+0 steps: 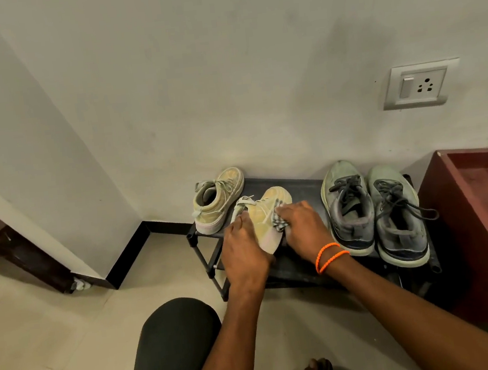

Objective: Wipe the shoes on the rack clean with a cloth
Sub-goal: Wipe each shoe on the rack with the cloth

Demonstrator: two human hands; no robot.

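A low black shoe rack [298,189] stands against the wall. On its left part my left hand [243,253] grips the heel end of a yellow high-top sneaker [265,212], tilted on its side. My right hand [301,228] presses a checked cloth [280,224] against that sneaker's side; most of the cloth is hidden under my fingers. The matching yellow sneaker [218,201] stands upright at the rack's far left. Two grey running shoes [350,207] [398,216] sit side by side on the right of the rack.
A dark red wooden box [480,218] stands right of the rack. A wall socket [420,85] is above it. My bent knee [175,338] in dark trousers is in front, on pale floor tiles. A dark door frame [16,250] is at left.
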